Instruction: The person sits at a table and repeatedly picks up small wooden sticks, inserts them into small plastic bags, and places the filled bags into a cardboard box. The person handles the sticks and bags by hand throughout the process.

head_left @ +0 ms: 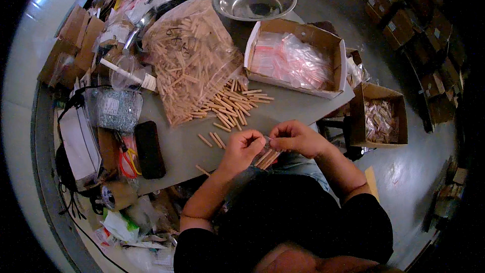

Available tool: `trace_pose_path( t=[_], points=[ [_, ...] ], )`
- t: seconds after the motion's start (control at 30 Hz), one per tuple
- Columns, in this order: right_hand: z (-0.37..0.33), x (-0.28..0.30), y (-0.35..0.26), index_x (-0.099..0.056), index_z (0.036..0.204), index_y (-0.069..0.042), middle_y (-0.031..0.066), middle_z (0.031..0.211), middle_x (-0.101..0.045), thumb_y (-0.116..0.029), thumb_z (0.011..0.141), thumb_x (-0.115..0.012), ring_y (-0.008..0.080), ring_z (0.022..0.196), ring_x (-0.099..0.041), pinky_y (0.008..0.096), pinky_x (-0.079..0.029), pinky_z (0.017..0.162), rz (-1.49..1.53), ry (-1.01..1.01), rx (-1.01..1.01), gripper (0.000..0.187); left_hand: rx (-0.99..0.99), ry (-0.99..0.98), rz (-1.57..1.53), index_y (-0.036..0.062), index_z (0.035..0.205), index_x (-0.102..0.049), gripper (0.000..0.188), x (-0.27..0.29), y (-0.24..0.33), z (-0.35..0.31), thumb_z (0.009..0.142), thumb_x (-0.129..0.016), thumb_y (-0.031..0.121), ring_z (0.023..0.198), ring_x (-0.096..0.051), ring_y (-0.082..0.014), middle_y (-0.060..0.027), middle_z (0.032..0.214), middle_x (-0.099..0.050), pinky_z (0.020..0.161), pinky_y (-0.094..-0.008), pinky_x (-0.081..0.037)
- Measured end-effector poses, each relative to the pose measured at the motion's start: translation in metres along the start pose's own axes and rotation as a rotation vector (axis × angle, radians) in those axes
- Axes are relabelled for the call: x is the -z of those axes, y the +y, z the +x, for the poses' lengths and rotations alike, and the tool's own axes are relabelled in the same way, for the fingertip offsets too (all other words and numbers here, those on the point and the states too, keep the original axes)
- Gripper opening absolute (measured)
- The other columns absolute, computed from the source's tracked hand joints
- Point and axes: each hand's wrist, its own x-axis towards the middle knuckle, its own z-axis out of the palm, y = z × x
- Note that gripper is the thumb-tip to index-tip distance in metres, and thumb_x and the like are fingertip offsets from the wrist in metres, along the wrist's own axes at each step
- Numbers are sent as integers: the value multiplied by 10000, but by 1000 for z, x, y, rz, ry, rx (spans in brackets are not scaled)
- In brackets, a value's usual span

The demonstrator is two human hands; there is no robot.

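Dowel-filled clear plastic bag (266, 158), probably light, limp and slippery, is hanging between the left hand (243, 147) and right hand (299, 139), both pinching its upper edge, seemingly the surest hold.

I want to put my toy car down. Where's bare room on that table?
Bare gray tabletop lies between the long black case and the loose tan wooden sticks, and between those sticks, the open white-edged cardboard box and the right hand. Crowded: left of the bulging clear sack of sticks.
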Motion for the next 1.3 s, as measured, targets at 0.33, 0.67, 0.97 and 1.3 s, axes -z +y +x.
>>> trace_pose_path(
  t=[0.33,0.67,0.97,1.3],
  points=[
    [5,-5,8,-588,821,-58,-55,698,-513,-165,887,-589,51,661,-458,211,-367,612,10,137,41,126,-1,-67,-220,20,800,-590,133,6,-2,28,888,-591,120,576,-498,-56,3,654,-557,523,-215,-393],
    [-20,14,11,-597,825,-101,-47,722,-567,-262,926,-589,78,601,-485,222,-402,546,150,224,121,191,94,-134,-316,48,848,-580,167,3,9,44,941,-539,180,615,-518,-80,-16,705,-581,551,-225,-404],
    [-185,127,25,-610,844,-42,19,777,-620,-166,918,-595,117,699,-538,255,-443,635,-582,1361,359,145,-482,-269,393,-10,924,-619,155,-18,64,91,907,-578,139,739,-617,-163,-95,814,-646,675,-287,-499],
    [-153,92,37,-599,868,-18,61,762,-593,-132,843,-676,135,684,-532,280,-437,605,-758,1194,174,140,-1059,-588,1208,46,972,-674,215,-65,70,230,792,-621,151,872,-628,-338,-142,904,-663,800,-428,-508]
  ],
)
